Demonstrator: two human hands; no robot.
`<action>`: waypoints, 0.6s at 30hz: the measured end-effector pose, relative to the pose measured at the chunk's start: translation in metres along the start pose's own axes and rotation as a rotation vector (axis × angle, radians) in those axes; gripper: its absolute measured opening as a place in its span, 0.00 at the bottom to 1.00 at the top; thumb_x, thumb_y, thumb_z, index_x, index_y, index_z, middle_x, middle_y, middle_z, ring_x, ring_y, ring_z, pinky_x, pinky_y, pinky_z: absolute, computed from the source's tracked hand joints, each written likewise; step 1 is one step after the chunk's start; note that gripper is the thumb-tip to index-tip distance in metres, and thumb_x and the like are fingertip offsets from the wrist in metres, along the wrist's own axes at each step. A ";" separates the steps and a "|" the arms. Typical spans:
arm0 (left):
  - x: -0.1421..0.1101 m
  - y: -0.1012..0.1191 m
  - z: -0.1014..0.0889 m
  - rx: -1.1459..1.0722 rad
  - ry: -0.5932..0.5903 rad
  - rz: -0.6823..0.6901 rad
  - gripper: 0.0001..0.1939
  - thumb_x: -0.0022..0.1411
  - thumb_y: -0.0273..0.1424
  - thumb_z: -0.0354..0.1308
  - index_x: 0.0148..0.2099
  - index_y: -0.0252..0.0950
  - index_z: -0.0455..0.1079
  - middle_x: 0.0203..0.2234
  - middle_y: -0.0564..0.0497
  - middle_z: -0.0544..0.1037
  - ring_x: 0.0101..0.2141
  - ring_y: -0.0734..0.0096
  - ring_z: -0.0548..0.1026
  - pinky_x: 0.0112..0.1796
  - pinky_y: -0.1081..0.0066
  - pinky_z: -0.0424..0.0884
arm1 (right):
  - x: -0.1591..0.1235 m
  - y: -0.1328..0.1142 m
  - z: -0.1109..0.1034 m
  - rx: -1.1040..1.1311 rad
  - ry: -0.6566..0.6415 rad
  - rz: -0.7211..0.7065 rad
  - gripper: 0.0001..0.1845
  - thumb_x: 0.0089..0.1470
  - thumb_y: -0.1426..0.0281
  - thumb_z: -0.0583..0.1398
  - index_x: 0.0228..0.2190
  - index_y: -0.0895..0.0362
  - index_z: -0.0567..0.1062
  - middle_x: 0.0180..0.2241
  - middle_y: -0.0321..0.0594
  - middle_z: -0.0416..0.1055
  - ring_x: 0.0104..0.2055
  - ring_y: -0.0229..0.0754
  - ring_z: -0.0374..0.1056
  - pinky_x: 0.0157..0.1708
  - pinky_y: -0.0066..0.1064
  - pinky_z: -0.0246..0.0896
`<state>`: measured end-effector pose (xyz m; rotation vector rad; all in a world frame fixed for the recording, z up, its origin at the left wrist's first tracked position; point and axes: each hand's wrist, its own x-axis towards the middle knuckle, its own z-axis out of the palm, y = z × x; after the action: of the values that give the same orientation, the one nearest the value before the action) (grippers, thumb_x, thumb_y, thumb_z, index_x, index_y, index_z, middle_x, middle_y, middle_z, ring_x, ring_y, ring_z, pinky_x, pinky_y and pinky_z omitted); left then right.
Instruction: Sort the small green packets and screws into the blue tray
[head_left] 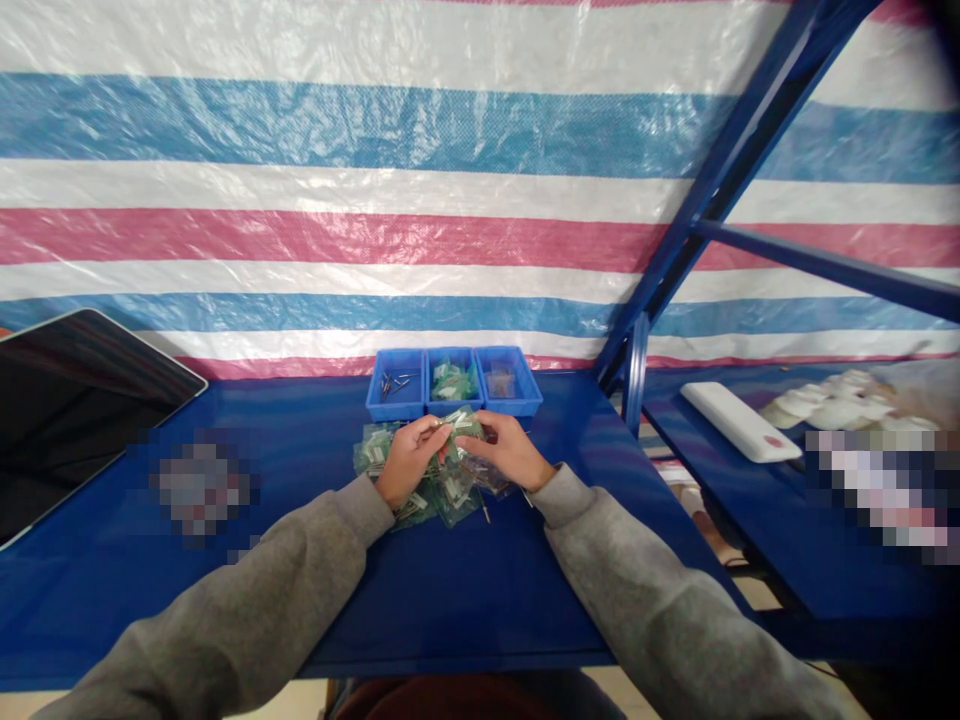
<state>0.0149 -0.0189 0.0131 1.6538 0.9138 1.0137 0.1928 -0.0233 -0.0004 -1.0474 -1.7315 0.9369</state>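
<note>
My left hand and my right hand meet over a loose pile of small green-tinted plastic bags. Between the fingertips of both is one small plastic bag, raised a little above the others; the fingers partly cover it. White strips show inside several bags. By my right hand, the pile has brownish clear bags. A thin metal piece lies at the pile's near edge. Just behind my hands, a blue bin at the left contains several metal pins.
The middle blue bin carries green-tinted bags, the right bin brownish ones. A dark-screened tablet or monitor is at left, beside a blurred-out item. A blue metal frame rises at right, near a white box on another table.
</note>
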 end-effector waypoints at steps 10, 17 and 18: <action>-0.001 -0.002 0.002 -0.026 0.035 0.000 0.13 0.58 0.39 0.56 0.34 0.32 0.69 0.21 0.54 0.71 0.23 0.74 0.68 0.28 0.74 0.64 | 0.000 -0.005 -0.003 -0.104 -0.023 -0.022 0.12 0.48 0.66 0.62 0.33 0.61 0.76 0.29 0.37 0.72 0.31 0.39 0.64 0.32 0.29 0.59; 0.001 -0.002 0.004 -0.079 -0.014 -0.062 0.13 0.54 0.37 0.61 0.33 0.31 0.68 0.20 0.55 0.70 0.21 0.77 0.66 0.25 0.75 0.63 | -0.001 -0.011 -0.004 -0.042 -0.108 -0.051 0.07 0.47 0.72 0.58 0.30 0.61 0.75 0.27 0.33 0.70 0.29 0.37 0.64 0.31 0.26 0.57; 0.001 -0.002 0.003 -0.080 -0.026 -0.064 0.13 0.53 0.37 0.61 0.33 0.31 0.68 0.20 0.55 0.70 0.21 0.77 0.66 0.25 0.76 0.63 | -0.001 -0.011 -0.004 -0.038 -0.107 -0.052 0.07 0.47 0.72 0.58 0.29 0.61 0.75 0.26 0.33 0.70 0.29 0.37 0.64 0.30 0.25 0.57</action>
<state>0.0182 -0.0186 0.0106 1.5585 0.8918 0.9711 0.1936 -0.0279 0.0104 -0.9874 -1.8630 0.9453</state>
